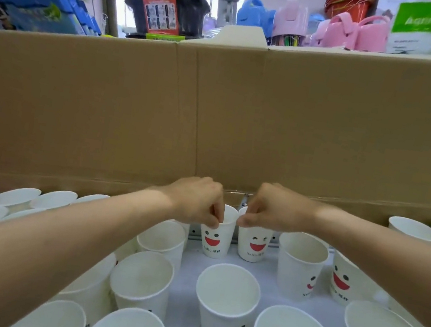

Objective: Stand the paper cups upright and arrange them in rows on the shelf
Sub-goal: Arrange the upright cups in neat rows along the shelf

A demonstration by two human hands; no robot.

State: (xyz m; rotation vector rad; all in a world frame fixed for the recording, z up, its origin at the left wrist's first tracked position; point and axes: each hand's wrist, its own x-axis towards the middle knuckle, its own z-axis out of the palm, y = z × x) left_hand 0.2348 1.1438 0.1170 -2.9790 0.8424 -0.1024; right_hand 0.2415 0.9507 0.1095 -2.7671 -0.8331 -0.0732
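Two white paper cups with red smiling faces stand upright side by side at the back of the shelf. My left hand point(199, 202) pinches the rim of the left cup point(215, 242). My right hand point(272, 210) pinches the rim of the right cup point(253, 245). Several more cups of the same kind stand upright around them, such as one in front point(225, 310) and one to the right point(300, 266). The pale shelf surface point(186, 298) shows between them.
A tall brown cardboard wall point(217, 112) rises directly behind the cups. Above it sit pink and blue plastic bottles, a black pot and a green-white bag. More upright cups crowd the left point(14, 197) and far right point(414, 229) of the shelf.
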